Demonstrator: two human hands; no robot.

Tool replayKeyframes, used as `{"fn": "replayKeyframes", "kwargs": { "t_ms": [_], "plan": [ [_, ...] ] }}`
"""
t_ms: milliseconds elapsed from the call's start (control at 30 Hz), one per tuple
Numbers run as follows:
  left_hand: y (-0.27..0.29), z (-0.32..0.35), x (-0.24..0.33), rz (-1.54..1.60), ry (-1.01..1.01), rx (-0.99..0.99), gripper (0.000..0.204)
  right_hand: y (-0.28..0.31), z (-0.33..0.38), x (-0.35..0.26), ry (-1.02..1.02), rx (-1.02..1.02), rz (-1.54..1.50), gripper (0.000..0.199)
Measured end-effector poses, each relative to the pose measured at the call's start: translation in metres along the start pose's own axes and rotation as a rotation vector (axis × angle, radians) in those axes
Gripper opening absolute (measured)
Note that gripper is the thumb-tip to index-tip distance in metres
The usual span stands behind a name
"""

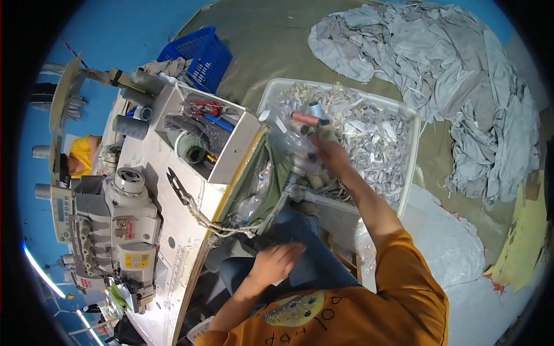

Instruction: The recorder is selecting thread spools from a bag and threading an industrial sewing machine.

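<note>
Thread spools [304, 119] at your right hand [330, 151], over the left side of the white bin

From the head view, your right arm stretches forward and the hand is in among the spools. Clear plastic [280, 135] lies close about them. To handle one well, take it round its body rather than by a loose thread end, so that it should not unwind. Free it from the plastic first; slick film could let it slip and roll. Lift straight up before bringing it toward you, since the fabric strips [378, 153] heaped in the white bin [412, 167] look likely to snag on thread. Your left hand [276, 264] would be useful steadying the plastic.

As for where they lie, the pink spool and a light blue spool [315, 109] are just beyond your right hand, while paler ones sit nearer you, beside its wrist side. Your right fingers are partly hidden there, so I cannot tell whether they grip a spool or only touch it. Your left hand is well apart from the spools, above your lap, fingers loosely curled; its palm is hidden, so whether it holds anything cannot be told.
</note>
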State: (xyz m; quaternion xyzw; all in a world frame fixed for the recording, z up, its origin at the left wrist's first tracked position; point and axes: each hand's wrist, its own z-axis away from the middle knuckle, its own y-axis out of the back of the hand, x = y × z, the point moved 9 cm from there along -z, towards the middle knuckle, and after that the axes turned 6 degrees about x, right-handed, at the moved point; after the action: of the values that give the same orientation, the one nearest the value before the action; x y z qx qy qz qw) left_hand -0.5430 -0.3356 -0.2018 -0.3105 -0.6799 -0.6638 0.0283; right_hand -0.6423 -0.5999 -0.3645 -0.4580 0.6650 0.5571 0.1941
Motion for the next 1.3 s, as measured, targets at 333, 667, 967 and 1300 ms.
{"fn": "replayKeyframes", "kwargs": {
  "t_ms": [333,667,967,1300],
  "plan": [
    [-0.103,-0.091,-0.139,0.609,0.884,0.446,0.09,0.091,0.14,0.043,-0.338,0.143,-0.237,0.013],
    [-0.099,-0.12,-0.127,0.128,0.469,0.069,0.07,0.108,0.208,0.07,-0.345,0.171,-0.157,0.012],
    [-0.118,-0.079,-0.021,-0.048,-0.138,-0.147,0.006,0.107,0.195,0.084,-0.522,0.045,-0.118,0.017],
    [-0.131,-0.054,0.03,-0.103,-0.263,-0.293,0.009,0.088,0.101,-0.106,0.031,0.132,0.4,0.066]
  ]
}}
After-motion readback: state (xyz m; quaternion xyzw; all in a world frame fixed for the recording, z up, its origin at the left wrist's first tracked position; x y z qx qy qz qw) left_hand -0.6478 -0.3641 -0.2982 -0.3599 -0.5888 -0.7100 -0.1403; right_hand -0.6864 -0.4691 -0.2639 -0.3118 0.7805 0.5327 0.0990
